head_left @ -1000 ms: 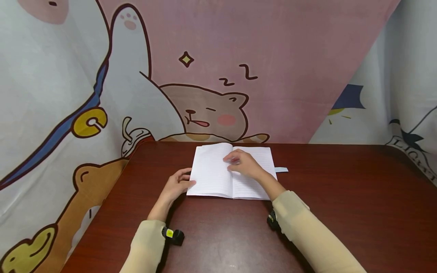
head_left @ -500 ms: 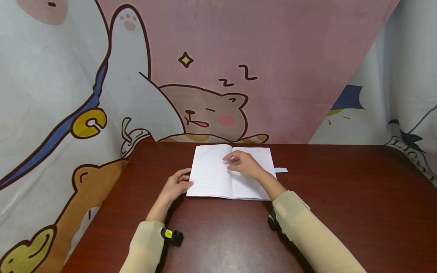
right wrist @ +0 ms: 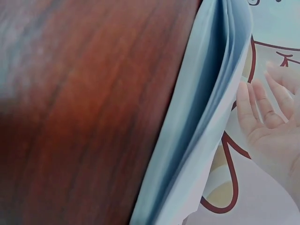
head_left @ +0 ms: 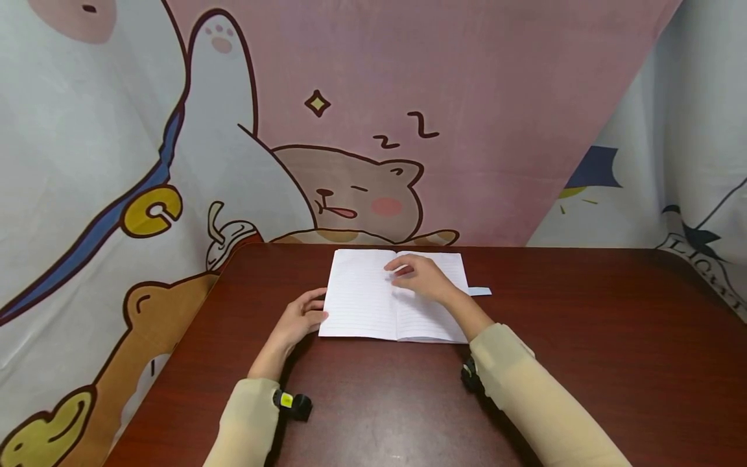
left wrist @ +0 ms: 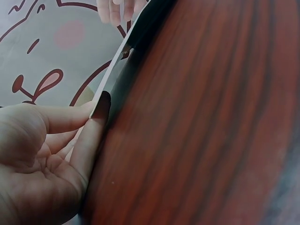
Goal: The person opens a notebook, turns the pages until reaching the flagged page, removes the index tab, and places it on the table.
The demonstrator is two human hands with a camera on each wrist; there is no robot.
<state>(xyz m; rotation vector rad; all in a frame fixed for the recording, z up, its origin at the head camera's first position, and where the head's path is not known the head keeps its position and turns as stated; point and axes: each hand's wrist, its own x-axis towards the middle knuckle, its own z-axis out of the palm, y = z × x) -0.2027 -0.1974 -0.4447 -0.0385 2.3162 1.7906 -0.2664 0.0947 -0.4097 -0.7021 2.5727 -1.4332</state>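
An open notebook (head_left: 360,301) with lined white pages lies at the far side of the table. My left hand (head_left: 296,321) holds its left edge; in the left wrist view the thumb (left wrist: 68,117) is on top and a finger goes underneath. Above the pages, near the centre fold, is my right hand (head_left: 427,279), its fingers loosely bent and slightly apart. Nothing sits between those fingers in the right wrist view, where the notebook's page edges (right wrist: 213,108) fan apart a little.
A pale blue strip (head_left: 480,291) sticks out from the notebook's right side. The dark red-brown wooden table (head_left: 583,337) ends at a cloth backdrop (head_left: 496,130) with cartoon animals. Each wrist carries a small black camera (head_left: 300,407).
The left page has settled flatter. My right hand has shifted slightly to the right over the fold, while the left hand keeps its place at the edge.
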